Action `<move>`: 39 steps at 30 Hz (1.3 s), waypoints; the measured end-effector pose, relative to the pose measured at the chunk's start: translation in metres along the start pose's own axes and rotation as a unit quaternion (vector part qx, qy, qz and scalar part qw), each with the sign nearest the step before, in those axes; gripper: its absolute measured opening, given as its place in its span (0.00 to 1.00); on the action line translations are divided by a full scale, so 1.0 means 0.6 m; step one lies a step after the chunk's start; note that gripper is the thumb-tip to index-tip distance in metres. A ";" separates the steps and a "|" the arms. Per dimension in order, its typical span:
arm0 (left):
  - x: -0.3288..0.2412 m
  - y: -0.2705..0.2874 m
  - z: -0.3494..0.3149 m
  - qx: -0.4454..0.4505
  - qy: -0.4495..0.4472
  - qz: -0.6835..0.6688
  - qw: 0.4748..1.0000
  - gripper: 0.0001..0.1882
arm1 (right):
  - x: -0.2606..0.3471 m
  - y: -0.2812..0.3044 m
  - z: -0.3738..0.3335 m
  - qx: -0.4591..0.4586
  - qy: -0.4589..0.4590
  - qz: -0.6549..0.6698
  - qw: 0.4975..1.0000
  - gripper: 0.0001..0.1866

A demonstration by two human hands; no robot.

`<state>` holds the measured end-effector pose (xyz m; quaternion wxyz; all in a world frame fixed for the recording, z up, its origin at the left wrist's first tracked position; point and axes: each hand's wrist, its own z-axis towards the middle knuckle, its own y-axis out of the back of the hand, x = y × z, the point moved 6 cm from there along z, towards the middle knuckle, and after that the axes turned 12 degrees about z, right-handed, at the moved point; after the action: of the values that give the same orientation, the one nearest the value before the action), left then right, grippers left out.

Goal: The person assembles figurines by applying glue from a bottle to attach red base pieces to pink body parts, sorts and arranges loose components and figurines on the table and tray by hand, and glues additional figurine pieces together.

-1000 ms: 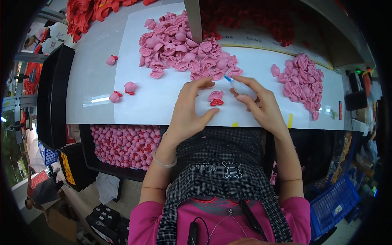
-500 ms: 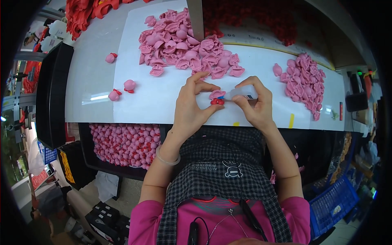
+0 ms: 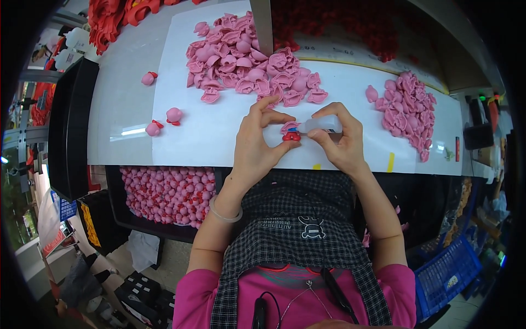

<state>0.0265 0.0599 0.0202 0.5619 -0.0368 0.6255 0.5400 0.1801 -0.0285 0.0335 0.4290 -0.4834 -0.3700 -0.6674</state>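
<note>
Between thumb and fingertips, my left hand (image 3: 253,140) pinches a small pink-and-red rubbery figure piece (image 3: 291,136), its pink part at the top and its red part nearer me. In my right hand (image 3: 348,143) is a small translucent squeeze bottle (image 3: 327,124), lying on its side with the nozzle pointing left. The bottle's blue tip is at the gap between the pink and red parts; whether it touches them I cannot tell. Beyond my hands lies a heap of pink hollow half shells (image 3: 241,63). Three pink balls with red parts, one of them this ball (image 3: 174,114), sit to the left.
A second pile of pink pieces (image 3: 408,107) is at the right of the white table (image 3: 208,131). Below the table's front edge, a black bin (image 3: 118,211) holds many pink-and-red balls. A metal post (image 3: 264,27) stands behind the heap. Red parts (image 3: 107,24) lie far left.
My right hand and the bottle have moved slightly left, bringing the tip further in at the pink-and-red piece. My left hand keeps its pinch in nearly the same place.
</note>
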 end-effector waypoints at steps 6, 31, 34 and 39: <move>0.001 -0.001 -0.001 0.003 0.002 -0.002 1.000 0.45 | -0.002 0.006 -0.003 -0.021 -0.025 -0.001 0.999 0.17; -0.008 -0.005 0.003 -0.010 -0.007 0.026 1.000 0.45 | 0.016 0.037 -0.049 -0.007 0.122 -0.111 0.986 0.18; -0.005 -0.004 0.002 -0.011 -0.004 0.018 1.000 0.45 | 0.005 0.056 -0.044 -0.035 0.021 -0.037 0.998 0.18; -0.003 0.000 -0.006 -0.022 -0.034 0.045 0.998 0.45 | 0.007 0.130 0.009 -0.072 -0.090 -0.003 0.993 0.17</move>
<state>0.0250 0.0561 0.0208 0.5575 -0.0028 0.5947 0.5793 0.2536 -0.0521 0.0452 0.3558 -0.5699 -0.3596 -0.6476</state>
